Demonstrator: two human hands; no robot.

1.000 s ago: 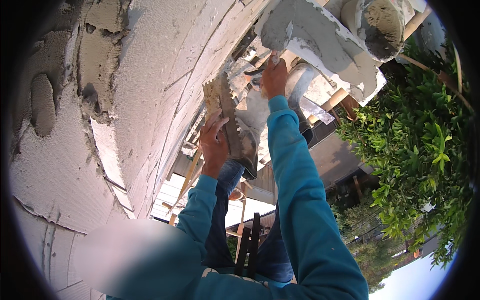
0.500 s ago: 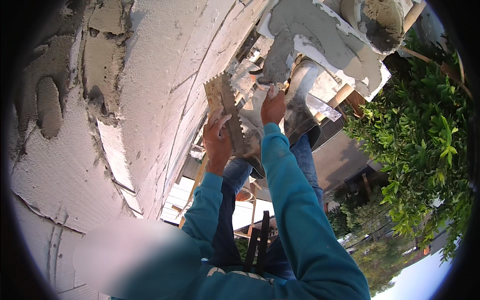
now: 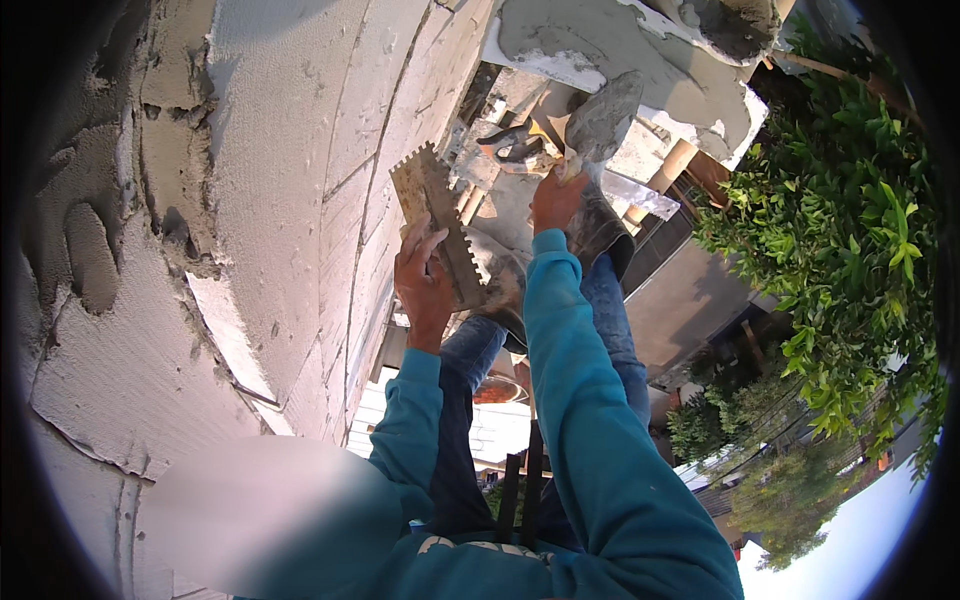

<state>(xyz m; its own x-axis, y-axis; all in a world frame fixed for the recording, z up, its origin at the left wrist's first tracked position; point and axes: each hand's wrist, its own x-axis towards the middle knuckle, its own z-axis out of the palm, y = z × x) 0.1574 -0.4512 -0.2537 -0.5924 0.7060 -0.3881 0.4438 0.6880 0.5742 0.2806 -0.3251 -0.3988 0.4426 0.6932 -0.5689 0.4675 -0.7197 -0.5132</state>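
My left hand [image 3: 425, 290] is closed on a notched trowel [image 3: 437, 212], a flat plate with toothed edges and dried mortar on it, held beside the wall. To its right, my right hand [image 3: 557, 200] grips a pointed masonry trowel [image 3: 605, 115]; grey mortar coats its blade. The blade lies just on the near side of a white board [image 3: 495, 47] spread with wet grey mortar [image 3: 560, 40]. Whether the blade touches the board's edge I cannot tell. The handles of both trowels are mostly hidden by my fingers.
A mortar-smeared bucket [image 3: 735, 25] stands at the far right of the board. Below lies a handsaw with a dark and orange handle [image 3: 512, 146]. The pale wall [image 3: 290, 150] on my left bears thick mortar patches [image 3: 175, 130]. Leafy branches [image 3: 830, 250] fill the right side.
The masonry trowel has come off the mortar on the board and swung right and nearer, uncovering the saw handle. My left hand with the notched trowel has shifted slightly left.
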